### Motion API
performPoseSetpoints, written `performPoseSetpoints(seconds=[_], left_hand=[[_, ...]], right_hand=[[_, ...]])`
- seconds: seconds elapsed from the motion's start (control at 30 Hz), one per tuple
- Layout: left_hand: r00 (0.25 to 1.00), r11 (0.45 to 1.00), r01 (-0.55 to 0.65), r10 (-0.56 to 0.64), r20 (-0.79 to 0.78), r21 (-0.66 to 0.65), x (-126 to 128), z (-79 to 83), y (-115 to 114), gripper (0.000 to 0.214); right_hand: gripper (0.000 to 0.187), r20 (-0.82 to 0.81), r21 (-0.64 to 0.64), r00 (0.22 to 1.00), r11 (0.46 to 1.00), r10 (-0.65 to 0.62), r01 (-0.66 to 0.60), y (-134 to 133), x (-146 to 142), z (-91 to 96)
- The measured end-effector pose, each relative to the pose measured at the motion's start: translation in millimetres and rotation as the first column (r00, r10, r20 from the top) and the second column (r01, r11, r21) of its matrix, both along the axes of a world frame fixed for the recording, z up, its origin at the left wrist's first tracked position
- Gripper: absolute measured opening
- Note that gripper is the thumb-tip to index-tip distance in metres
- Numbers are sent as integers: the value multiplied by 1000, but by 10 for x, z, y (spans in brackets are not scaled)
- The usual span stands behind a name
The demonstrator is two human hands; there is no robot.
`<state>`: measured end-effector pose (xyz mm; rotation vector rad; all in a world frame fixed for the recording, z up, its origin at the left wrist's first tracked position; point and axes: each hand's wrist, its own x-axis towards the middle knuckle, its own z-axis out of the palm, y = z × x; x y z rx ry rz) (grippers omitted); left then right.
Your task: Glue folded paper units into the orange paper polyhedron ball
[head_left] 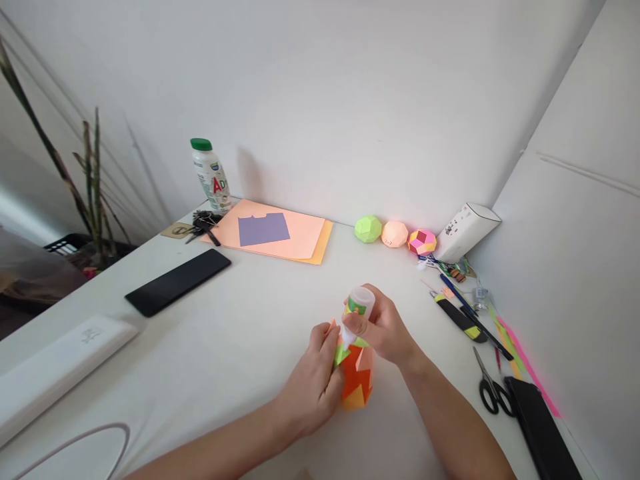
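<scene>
My right hand (383, 327) is closed around a small white glue bottle (364, 300) with a green and yellow label. The bottle is tipped upside down, its nozzle touching or just above a green flap of a folded paper shape (359, 380). That shape is orange, peach, yellow and green, with pointed edges. My left hand (317, 373) grips it from the left side, fingers pinching its upper edge. Part of the paper shape is hidden behind my left fingers.
Three paper balls, green (368, 229), peach (395, 234) and multicoloured (423, 242), line the wall. Coloured paper sheets (300, 230), keys (206, 223), a bottle (212, 177) and a black phone (178, 282) lie left. A utility knife (460, 318) and scissors (493, 387) lie right.
</scene>
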<state>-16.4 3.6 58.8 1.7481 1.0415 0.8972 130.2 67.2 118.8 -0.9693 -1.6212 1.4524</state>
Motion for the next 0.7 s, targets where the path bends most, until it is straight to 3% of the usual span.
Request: performPoseSetpoints(seconds=[0.4,0.7], left_hand=[[1000,1000,2,-2,26,-2,15,-14,13,45],[1000,999,-16,16,0,-35,17,-79,4,42]], right_hand=[[33,-48,-22,997,998,64,-65,-42,-10,44],[33,13,15,1000,1000,-1,1,-31,-10,66]])
